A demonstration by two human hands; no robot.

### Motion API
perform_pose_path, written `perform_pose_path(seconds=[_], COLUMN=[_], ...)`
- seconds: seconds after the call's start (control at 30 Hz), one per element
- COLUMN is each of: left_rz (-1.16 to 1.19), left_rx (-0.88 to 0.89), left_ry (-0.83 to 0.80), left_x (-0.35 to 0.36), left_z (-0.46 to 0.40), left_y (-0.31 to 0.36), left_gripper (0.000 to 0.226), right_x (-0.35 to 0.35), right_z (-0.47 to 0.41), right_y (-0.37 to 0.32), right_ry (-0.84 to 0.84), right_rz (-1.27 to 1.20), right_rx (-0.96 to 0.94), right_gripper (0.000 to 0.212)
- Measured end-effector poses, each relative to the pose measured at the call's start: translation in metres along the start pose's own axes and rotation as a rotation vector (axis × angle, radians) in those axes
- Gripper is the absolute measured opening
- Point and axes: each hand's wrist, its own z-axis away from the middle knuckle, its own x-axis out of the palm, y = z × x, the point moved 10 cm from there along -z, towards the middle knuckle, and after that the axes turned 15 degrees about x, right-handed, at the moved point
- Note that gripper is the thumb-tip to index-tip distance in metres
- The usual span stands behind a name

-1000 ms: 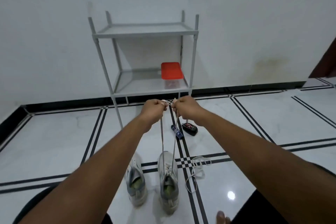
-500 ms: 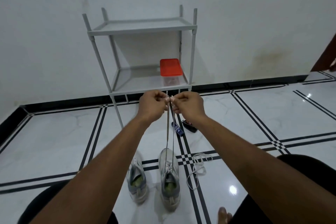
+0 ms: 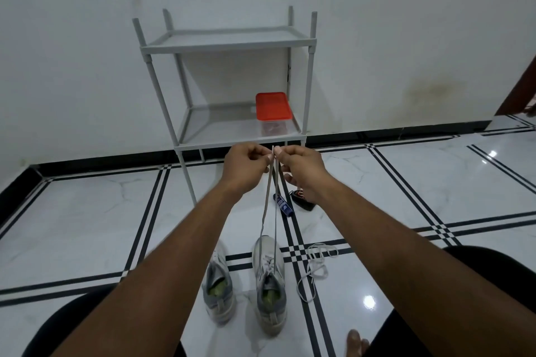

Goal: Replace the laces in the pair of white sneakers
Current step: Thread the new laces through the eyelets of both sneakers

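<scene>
The left hand [image 3: 246,166] and the right hand [image 3: 301,168] meet knuckle to knuckle well above the floor, each pinching one end of a flat grey lace [image 3: 268,206] between thumb and fingertips; the two tips stand side by side just above the pinch. From that grip the two strands drop straight down, near each other, into the eyelets of the right-hand sneaker [image 3: 269,284], which stands on the tiles directly below.

As a judgement, the task is partway through. This shoe looks threaded up to its upper eyelets, and drawing both ends level suggests checking that the lengths match before tightening or tying — the knot is not yet made. The left-hand sneaker [image 3: 219,287], below and to the left of the grip, shows no lace that I can make out, so it seems still to need one. A loose white lace [image 3: 314,269] lies in open loops on the floor below and to the right of the hands; whether it is an old one pulled out or a spare, I cannot tell.

The held lace is a thin, flat woven strip, matte and limp yet pulled taut. The sneakers are pale, scuffed mesh-and-grey uppers with greenish insoles. The floor [image 3: 87,211] is glossy white marble-like tile with black inlaid stripes. Beyond the grip stands a grey shelf rack [image 3: 310,72] carrying a clear box with a red lid [image 3: 272,106].
</scene>
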Motion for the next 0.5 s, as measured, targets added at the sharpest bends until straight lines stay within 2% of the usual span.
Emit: perform_pose_path(seconds=[0.27, 0.5], left_rz=[0.092, 0.133], left_rx=[-0.035, -0.069], left_ry=[0.009, 0.020], left_x=[0.0014, 0.0043], left_z=[0.0012, 0.0007], left_y=[-0.0037, -0.0105], left_gripper=[0.005, 0.006], right_x=[-0.0010, -0.0095], right_z=[0.0040, -0.0039], right_y=[0.0072, 0.0107], right_ry=[-0.038, 0.003], right_rz=[-0.061, -0.045], right_rx=[0.101, 0.084], right_gripper=[0.009, 0.013])
